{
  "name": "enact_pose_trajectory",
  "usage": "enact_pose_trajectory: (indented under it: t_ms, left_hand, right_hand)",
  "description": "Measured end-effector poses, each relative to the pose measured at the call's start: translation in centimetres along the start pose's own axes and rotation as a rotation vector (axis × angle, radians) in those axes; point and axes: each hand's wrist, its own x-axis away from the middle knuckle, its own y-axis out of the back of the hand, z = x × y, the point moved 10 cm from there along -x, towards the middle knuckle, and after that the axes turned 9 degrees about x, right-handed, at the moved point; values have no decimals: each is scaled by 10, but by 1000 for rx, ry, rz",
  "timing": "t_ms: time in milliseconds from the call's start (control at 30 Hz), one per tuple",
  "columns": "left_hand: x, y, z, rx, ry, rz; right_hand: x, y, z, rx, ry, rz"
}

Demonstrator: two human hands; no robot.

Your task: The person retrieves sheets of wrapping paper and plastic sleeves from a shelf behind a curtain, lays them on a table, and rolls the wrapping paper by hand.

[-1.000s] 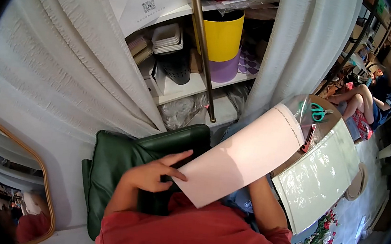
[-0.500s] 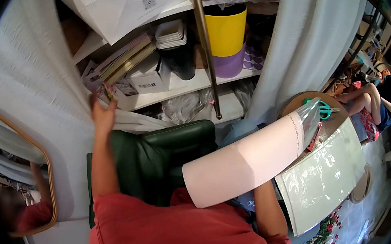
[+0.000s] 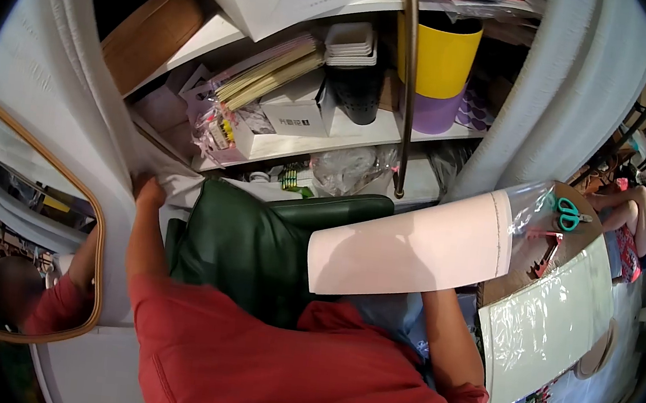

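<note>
My left hand (image 3: 151, 190) is closed on a gathered edge of the white curtain (image 3: 122, 129), at the left of the shelves. Beside it is a dark green leather chair (image 3: 232, 243). A pale pink sheet of wrapping paper (image 3: 405, 245), curved over and partly in a clear plastic sleeve (image 3: 533, 209), lies across my right forearm (image 3: 451, 333). My right hand is hidden beneath this paper, so its fingers do not show.
White shelves (image 3: 381, 133) hold a yellow bucket (image 3: 440, 56), white trays (image 3: 352, 41) and boxes. A metal pole (image 3: 405, 76) hangs in front. To the right, a round table (image 3: 575, 200) bears green-handled scissors (image 3: 569, 215) and plastic-wrapped sheets (image 3: 547, 319). A seated person (image 3: 640, 215) is beyond.
My left hand has moved left and slightly down with the curtain edge, uncovering more of the lower shelf. The pink paper now lies more level. The view has shifted.
</note>
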Motion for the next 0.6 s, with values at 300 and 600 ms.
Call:
enact_pose_trajectory:
  t_ms: [300,600]
  left_hand:
    - [9,-28,-65,406,-83,217]
    - [43,13,-165,1208,-306,307]
  right_hand:
    - [-14,-9,-28,43,-79,0]
    - [-35,-11,-69,61,-109,-65]
